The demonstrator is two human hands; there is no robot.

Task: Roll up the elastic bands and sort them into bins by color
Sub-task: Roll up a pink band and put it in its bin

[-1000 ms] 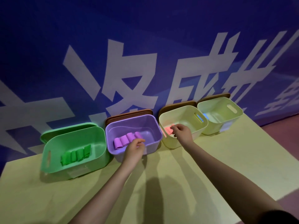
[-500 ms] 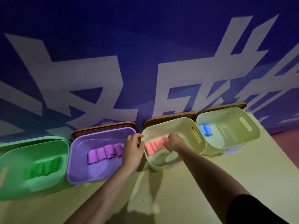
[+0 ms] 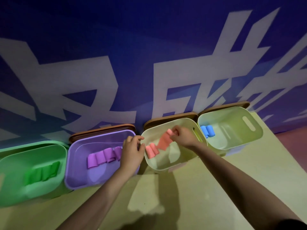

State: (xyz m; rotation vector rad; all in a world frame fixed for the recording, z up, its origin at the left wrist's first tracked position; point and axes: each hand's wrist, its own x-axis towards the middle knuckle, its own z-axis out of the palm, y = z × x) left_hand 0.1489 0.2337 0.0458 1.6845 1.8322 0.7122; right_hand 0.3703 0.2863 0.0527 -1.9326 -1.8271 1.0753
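Right hand (image 3: 183,137): reaches into the cream bin (image 3: 169,166), fingers (image 3: 176,131) pinched on the top end of a pink band (image 3: 165,141) that hangs partly unrolled, lifted above the bin floor.
Pink rolls (image 3: 152,151): two lie side by side on the floor of the same cream bin, at its left side, just below the lower end of the held band.
Left hand (image 3: 132,152): sits over the right edge of the purple bin (image 3: 78,166), next to the cream bin's left wall; fingers curled loosely, thumb and forefinger apart, nothing seen between them.
Purple rolls (image 3: 103,156): a row of them lies in the purple bin, the rightmost partly hidden behind the left hand.
Green bin (image 3: 10,188): at far left, touching the purple bin, with a row of green rolls (image 3: 42,174) inside.
Second cream bin (image 3: 249,130): at far right, with blue rolls (image 3: 207,131) against its left wall.
Lids: brown lids (image 3: 103,130) stand behind the purple and cream bins, against the blue wall (image 3: 149,47) with large white characters.
Bench (image 3: 191,196): yellow, carrying all four bins in one row along the wall.
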